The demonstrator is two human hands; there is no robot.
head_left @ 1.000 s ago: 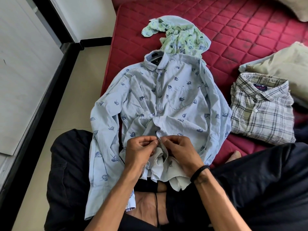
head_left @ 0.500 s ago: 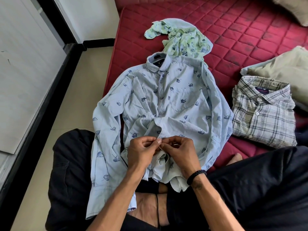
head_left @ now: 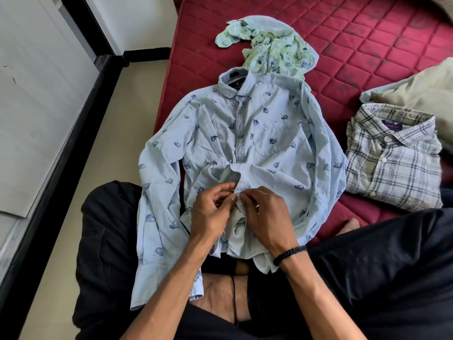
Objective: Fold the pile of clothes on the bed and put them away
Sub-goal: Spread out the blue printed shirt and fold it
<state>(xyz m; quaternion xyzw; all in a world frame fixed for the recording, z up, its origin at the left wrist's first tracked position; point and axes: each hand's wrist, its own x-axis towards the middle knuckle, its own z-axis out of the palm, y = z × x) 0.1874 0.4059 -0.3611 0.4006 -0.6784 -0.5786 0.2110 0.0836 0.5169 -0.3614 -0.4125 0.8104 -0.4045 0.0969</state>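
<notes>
You sit cross-legged at the edge of a red quilted mattress [head_left: 367, 33], its diamond stitching smudged with dark patches toward the far side; your black trousers [head_left: 367, 278] fill the near part of the view; a bare foot [head_left: 220, 295] shows between your knees. Left of the mattress runs a pale cream floor [head_left: 81, 173], bordered by a black skirting strip [head_left: 56, 165] below a white panelled wall [head_left: 31, 106]. The light blue leaf-print shirt [head_left: 269, 123] lies face up on the mattress, collar away from you, its hem bunched over your lap and one sleeve trailing down over your left knee. Your left hand [head_left: 210, 214] and right hand [head_left: 267, 217] meet at the lower placket; the fingertips of both are curled in and pinching the shirt's front edges together; a black braided band [head_left: 289, 253] circles the right wrist. Beyond the collar, touching it, a crumpled green floral garment [head_left: 272, 50] sits in a heap. To your right a folded plaid shirt [head_left: 392, 155] lies just beside the blue one, with a beige pillow [head_left: 421, 94] behind it.
</notes>
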